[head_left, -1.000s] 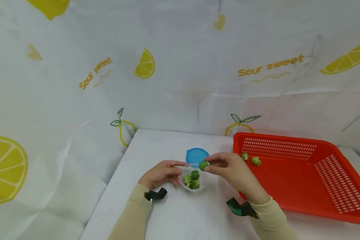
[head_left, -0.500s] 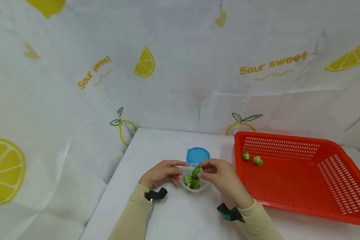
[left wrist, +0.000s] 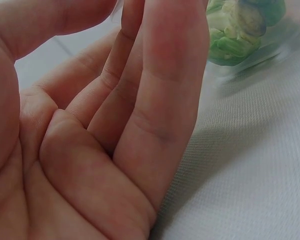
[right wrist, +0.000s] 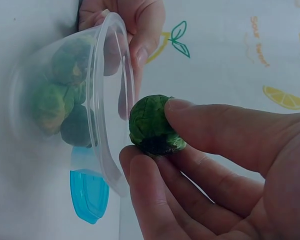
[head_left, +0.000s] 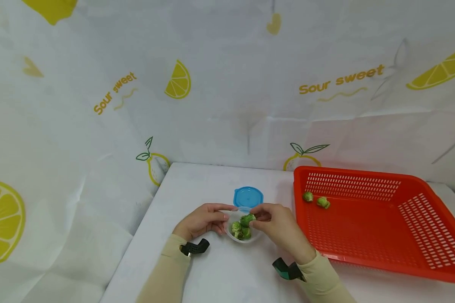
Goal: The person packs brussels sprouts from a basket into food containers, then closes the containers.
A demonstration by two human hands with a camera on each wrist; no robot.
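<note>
A clear plastic bowl (right wrist: pixel 106 145) with several Brussels sprouts (head_left: pixel 236 227) inside stands on the white table. My left hand (head_left: pixel 204 221) holds its left side, with thumb and fingers at the rim. The left wrist view shows that palm and its bent fingers (left wrist: pixel 165 65) close up, with part of the bowl behind. My right hand (head_left: pixel 278 225) pinches one Brussels sprout (right wrist: pixel 155 124) between thumb and fingertips, right at the bowl's opening. Behind the bowl lies a blue lid (head_left: pixel 248 197).
To the right is a big red perforated basket (head_left: pixel 379 227); two more sprouts (head_left: pixel 323 202) lie in its back left corner. A white sheet printed with lemons (head_left: pixel 227 84) hangs behind the table (head_left: pixel 212 273) and along its left.
My right hand has moved left and down from beside the basket, bringing the pinched Brussels sprout to the bowl. The left hand stays on the bowl.
</note>
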